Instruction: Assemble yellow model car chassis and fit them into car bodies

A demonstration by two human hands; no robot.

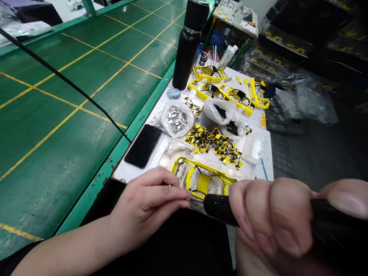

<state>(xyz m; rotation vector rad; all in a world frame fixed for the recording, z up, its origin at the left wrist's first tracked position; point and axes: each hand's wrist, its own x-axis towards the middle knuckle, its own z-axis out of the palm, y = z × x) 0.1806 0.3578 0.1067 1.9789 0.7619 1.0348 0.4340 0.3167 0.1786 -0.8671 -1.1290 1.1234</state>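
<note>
My right hand (276, 214) is wrapped round a black electric screwdriver (220, 207), whose tapered nose points left. Just off that nose, the fingertips of my left hand (155, 199) are pinched together. Whatever they hold, if anything, is too small to make out. Behind both hands a yellow toy car body (204, 183) lies with its open frame upward in a whitish fixture (179, 147). My fingers hide part of its near side. Beyond it is a pile of small yellow and black parts (212, 142).
A bag of small silvery pieces (176, 119), bags of black parts (218, 111) and a phone (143, 145) lie on the white table. Several yellow car bodies (209, 73) stand at the back beside a tall black bottle (188, 46). A green conveyor belt (86, 84) runs along the left.
</note>
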